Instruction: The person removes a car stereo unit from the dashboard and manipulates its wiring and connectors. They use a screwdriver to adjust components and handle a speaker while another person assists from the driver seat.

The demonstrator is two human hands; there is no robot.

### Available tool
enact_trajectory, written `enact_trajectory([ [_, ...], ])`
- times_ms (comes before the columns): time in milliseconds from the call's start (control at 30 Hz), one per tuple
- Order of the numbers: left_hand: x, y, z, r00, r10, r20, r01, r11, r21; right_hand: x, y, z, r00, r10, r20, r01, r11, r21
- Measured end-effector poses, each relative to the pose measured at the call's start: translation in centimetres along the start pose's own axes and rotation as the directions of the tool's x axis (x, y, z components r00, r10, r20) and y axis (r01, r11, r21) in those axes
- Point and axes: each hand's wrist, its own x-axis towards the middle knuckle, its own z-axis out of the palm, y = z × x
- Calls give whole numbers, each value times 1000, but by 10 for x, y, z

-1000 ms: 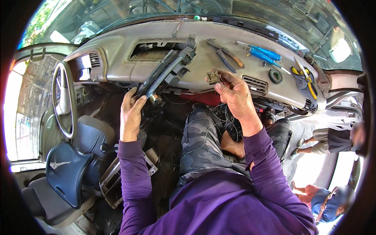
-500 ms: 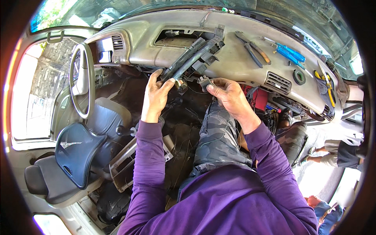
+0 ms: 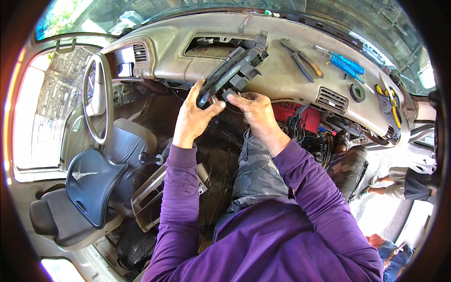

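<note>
A long black plastic fuse box (image 3: pixel 235 70) with dark modules along its side is held up at a slant before the dashboard. My left hand (image 3: pixel 195 110) grips its lower end, thumb on the near side. My right hand (image 3: pixel 256 112) pinches a small dark grey block that looks like a relay (image 3: pixel 228 93). That block is against or very close to the fuse box's lower end, near my left thumb; whether it is seated there I cannot tell. My fingertips hide part of both pieces.
On the beige dashboard (image 3: pixel 282 70) lie pliers (image 3: pixel 302 59), blue-handled screwdrivers (image 3: pixel 346 64), a roll of dark tape (image 3: pixel 357 93) and a yellow-handled tool (image 3: pixel 394 110). A steering wheel (image 3: pixel 111 98) and grey seat (image 3: pixel 66 216) are at left. Loose wires hang near a red box (image 3: pixel 310 120).
My right hand has moved left with the relay, bringing it up to the fuse box. My left hand has shifted slightly, its thumb now nearer the relay. The fuse box has turned a little.
</note>
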Motion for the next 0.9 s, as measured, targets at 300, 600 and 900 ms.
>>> enact_trajectory([
  [300,-7,2,21,991,37,-125,7,945,328,1,-8,5,999,53,-7,-52,994,91],
  [600,-12,14,32,968,115,-222,26,837,546,6,-10,-5,992,120,44,-122,992,44],
  [900,-15,12,34,961,135,-242,20,838,546,9,19,-18,987,157,29,-159,983,93],
])
